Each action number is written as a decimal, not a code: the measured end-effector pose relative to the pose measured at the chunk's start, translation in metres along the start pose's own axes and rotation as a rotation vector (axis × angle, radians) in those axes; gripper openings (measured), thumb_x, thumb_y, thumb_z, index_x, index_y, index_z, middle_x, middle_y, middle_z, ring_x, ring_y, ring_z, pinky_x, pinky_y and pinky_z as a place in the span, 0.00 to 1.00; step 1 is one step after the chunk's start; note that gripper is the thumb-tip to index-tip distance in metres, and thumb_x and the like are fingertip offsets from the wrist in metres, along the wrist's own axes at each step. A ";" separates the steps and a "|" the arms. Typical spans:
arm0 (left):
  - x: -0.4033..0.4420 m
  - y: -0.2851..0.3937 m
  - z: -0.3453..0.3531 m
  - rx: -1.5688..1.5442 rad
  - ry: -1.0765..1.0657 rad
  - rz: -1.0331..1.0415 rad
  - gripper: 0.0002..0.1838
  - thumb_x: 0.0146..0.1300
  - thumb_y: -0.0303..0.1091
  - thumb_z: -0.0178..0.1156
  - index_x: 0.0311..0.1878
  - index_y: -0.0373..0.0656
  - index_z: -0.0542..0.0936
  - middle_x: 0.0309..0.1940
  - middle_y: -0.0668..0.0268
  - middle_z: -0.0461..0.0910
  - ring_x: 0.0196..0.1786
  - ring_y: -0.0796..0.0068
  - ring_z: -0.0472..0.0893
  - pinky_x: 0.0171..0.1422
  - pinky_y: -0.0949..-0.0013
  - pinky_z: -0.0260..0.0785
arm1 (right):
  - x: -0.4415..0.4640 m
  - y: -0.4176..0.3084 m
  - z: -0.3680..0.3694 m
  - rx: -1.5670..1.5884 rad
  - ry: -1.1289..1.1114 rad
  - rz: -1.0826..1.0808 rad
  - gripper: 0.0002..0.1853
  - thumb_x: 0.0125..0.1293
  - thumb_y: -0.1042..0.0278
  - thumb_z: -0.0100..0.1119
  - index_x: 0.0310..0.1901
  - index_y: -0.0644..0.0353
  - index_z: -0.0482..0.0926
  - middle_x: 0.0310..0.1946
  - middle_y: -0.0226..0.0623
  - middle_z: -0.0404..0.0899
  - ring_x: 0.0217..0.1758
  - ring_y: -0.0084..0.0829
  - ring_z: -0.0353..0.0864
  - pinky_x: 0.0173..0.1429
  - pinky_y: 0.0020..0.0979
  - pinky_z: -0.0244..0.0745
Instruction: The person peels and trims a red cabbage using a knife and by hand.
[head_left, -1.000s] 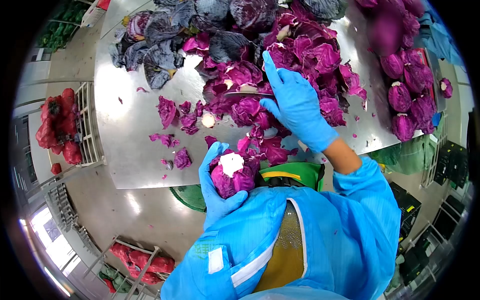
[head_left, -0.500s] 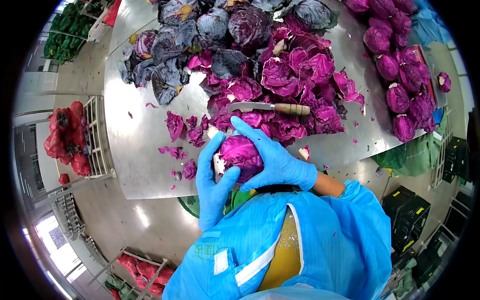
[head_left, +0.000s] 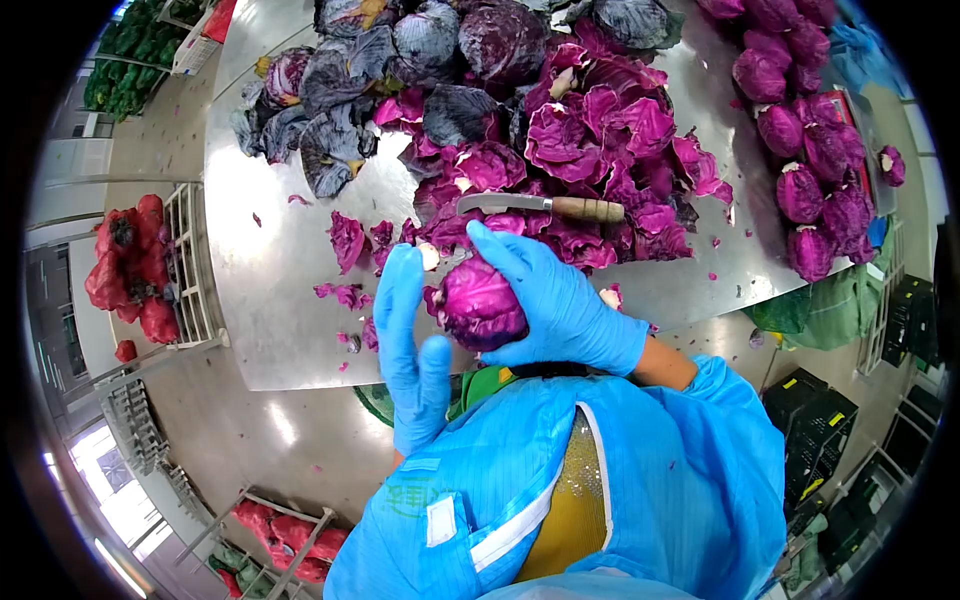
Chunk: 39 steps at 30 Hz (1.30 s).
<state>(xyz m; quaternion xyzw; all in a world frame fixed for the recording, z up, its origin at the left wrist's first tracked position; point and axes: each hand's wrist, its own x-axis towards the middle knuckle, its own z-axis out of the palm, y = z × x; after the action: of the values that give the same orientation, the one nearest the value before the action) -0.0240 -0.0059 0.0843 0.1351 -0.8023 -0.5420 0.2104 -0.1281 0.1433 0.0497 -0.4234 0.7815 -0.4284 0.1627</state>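
Note:
A peeled purple cabbage (head_left: 480, 303) is held by my right hand (head_left: 570, 310), whose gloved fingers wrap around its right side near the table's front edge. Just left of the cabbage, my left hand (head_left: 410, 350) is raised with fingers apart and holds nothing. Beyond both hands, a knife with a wooden handle (head_left: 588, 209) lies on a heap of loose purple leaves (head_left: 600, 130), its blade pointing left. A small pale stem piece (head_left: 429, 256) rests behind the cabbage.
Dark unpeeled cabbages (head_left: 425, 45) are piled at the back of the metal table (head_left: 290, 330). Several peeled cabbages (head_left: 800, 193) stand along the right side. Red sacks (head_left: 135, 270) sit on a rack at left, and black crates (head_left: 808, 425) stand on the floor at right.
My right hand has put down the knife on the leaves and taken hold of the cabbage. The cabbage has turned, and my left hand has let go of it.

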 end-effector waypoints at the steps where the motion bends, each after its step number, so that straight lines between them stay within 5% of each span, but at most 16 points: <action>1: 0.000 0.003 -0.001 0.093 -0.056 0.059 0.22 0.72 0.40 0.57 0.64 0.39 0.77 0.68 0.52 0.68 0.67 0.58 0.71 0.71 0.59 0.64 | 0.000 0.001 -0.002 -0.053 -0.014 0.034 0.68 0.39 0.51 0.80 0.78 0.58 0.44 0.62 0.53 0.63 0.60 0.53 0.70 0.59 0.45 0.76; 3: -0.001 0.002 -0.004 0.309 -0.295 0.113 0.24 0.66 0.38 0.63 0.65 0.43 0.77 0.72 0.53 0.63 0.70 0.55 0.68 0.73 0.58 0.61 | 0.001 0.000 -0.005 -0.101 -0.020 0.030 0.68 0.38 0.52 0.80 0.78 0.56 0.44 0.62 0.53 0.63 0.58 0.53 0.71 0.57 0.45 0.77; 7: -0.011 -0.017 0.002 0.311 -0.125 0.278 0.27 0.56 0.32 0.71 0.61 0.40 0.79 0.61 0.56 0.76 0.65 0.58 0.73 0.71 0.59 0.62 | 0.004 0.000 -0.008 -0.170 -0.032 0.046 0.67 0.40 0.53 0.80 0.78 0.56 0.45 0.62 0.53 0.63 0.57 0.52 0.72 0.55 0.44 0.78; 13: -0.014 -0.023 0.001 0.393 -0.054 0.297 0.22 0.51 0.30 0.75 0.51 0.45 0.82 0.45 0.64 0.79 0.50 0.64 0.76 0.57 0.63 0.68 | 0.006 0.001 -0.007 -0.246 -0.015 0.039 0.66 0.40 0.52 0.80 0.78 0.57 0.46 0.63 0.53 0.63 0.56 0.52 0.73 0.55 0.43 0.78; 16: -0.024 -0.039 -0.004 0.035 -0.099 0.148 0.23 0.55 0.31 0.74 0.54 0.44 0.79 0.44 0.64 0.76 0.47 0.66 0.75 0.58 0.62 0.67 | 0.005 0.002 -0.012 -0.218 -0.019 0.064 0.67 0.39 0.51 0.80 0.78 0.57 0.46 0.63 0.53 0.63 0.56 0.53 0.72 0.56 0.44 0.78; 19: -0.024 -0.036 0.003 -0.279 0.328 -0.156 0.28 0.58 0.35 0.72 0.60 0.43 0.74 0.54 0.60 0.75 0.51 0.65 0.75 0.61 0.61 0.66 | 0.002 0.007 -0.013 -0.179 0.019 0.052 0.68 0.37 0.51 0.81 0.78 0.56 0.45 0.62 0.53 0.63 0.57 0.53 0.72 0.57 0.45 0.77; 20: -0.015 -0.028 0.003 -0.185 0.343 -0.094 0.34 0.58 0.39 0.73 0.65 0.41 0.70 0.64 0.57 0.70 0.60 0.62 0.74 0.67 0.59 0.64 | 0.003 0.010 -0.012 -0.172 0.040 0.034 0.68 0.37 0.51 0.81 0.78 0.56 0.45 0.62 0.52 0.63 0.57 0.53 0.72 0.58 0.45 0.76; 23: -0.006 -0.022 0.002 0.044 0.046 0.151 0.37 0.54 0.41 0.76 0.66 0.42 0.72 0.69 0.55 0.68 0.69 0.60 0.69 0.73 0.56 0.60 | 0.003 0.009 -0.010 -0.126 0.000 0.067 0.68 0.37 0.52 0.81 0.78 0.55 0.45 0.62 0.52 0.64 0.59 0.54 0.71 0.61 0.46 0.74; 25: 0.000 -0.013 0.003 0.062 -0.155 0.002 0.24 0.53 0.30 0.74 0.56 0.41 0.82 0.64 0.55 0.74 0.68 0.61 0.71 0.73 0.58 0.61 | 0.001 0.013 -0.005 -0.033 0.040 0.000 0.68 0.37 0.53 0.81 0.78 0.56 0.46 0.64 0.53 0.63 0.62 0.53 0.69 0.64 0.45 0.72; 27: -0.005 -0.035 0.006 -0.256 -0.050 -0.011 0.18 0.58 0.25 0.69 0.53 0.40 0.84 0.60 0.56 0.78 0.65 0.63 0.75 0.71 0.61 0.64 | 0.001 0.017 -0.006 0.079 0.047 -0.035 0.66 0.38 0.54 0.81 0.77 0.57 0.49 0.67 0.51 0.62 0.66 0.51 0.68 0.69 0.44 0.68; 33: -0.006 -0.048 0.001 -0.477 0.096 -0.316 0.22 0.65 0.29 0.65 0.62 0.38 0.76 0.60 0.57 0.77 0.64 0.66 0.75 0.70 0.63 0.66 | -0.003 0.019 -0.004 0.370 -0.035 0.026 0.61 0.39 0.58 0.82 0.75 0.60 0.54 0.74 0.46 0.58 0.76 0.44 0.60 0.79 0.40 0.54; 34: -0.001 -0.039 0.006 -0.464 0.020 -0.212 0.30 0.64 0.32 0.66 0.68 0.38 0.70 0.64 0.57 0.74 0.65 0.66 0.73 0.70 0.62 0.65 | -0.003 0.020 -0.003 0.394 -0.042 0.029 0.62 0.39 0.57 0.82 0.75 0.60 0.54 0.73 0.47 0.58 0.76 0.45 0.60 0.79 0.40 0.55; 37: 0.004 -0.029 0.005 -0.158 -0.212 -0.051 0.31 0.62 0.32 0.66 0.69 0.37 0.70 0.67 0.57 0.71 0.66 0.66 0.72 0.71 0.62 0.65 | -0.004 0.024 0.002 0.449 -0.058 0.040 0.63 0.39 0.54 0.83 0.75 0.60 0.52 0.72 0.48 0.59 0.75 0.45 0.61 0.78 0.41 0.56; 39: -0.001 -0.028 0.008 -0.280 -0.156 -0.176 0.30 0.62 0.32 0.65 0.67 0.36 0.72 0.64 0.58 0.74 0.65 0.66 0.73 0.71 0.63 0.64 | -0.004 0.025 0.004 0.465 -0.063 0.035 0.63 0.39 0.53 0.83 0.75 0.60 0.53 0.72 0.48 0.60 0.74 0.45 0.62 0.77 0.41 0.57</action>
<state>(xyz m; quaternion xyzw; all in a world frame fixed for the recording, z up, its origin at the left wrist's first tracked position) -0.0275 -0.0097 0.0562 0.1319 -0.7181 -0.6734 0.1162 -0.1366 0.1514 0.0266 -0.3739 0.6637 -0.5806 0.2876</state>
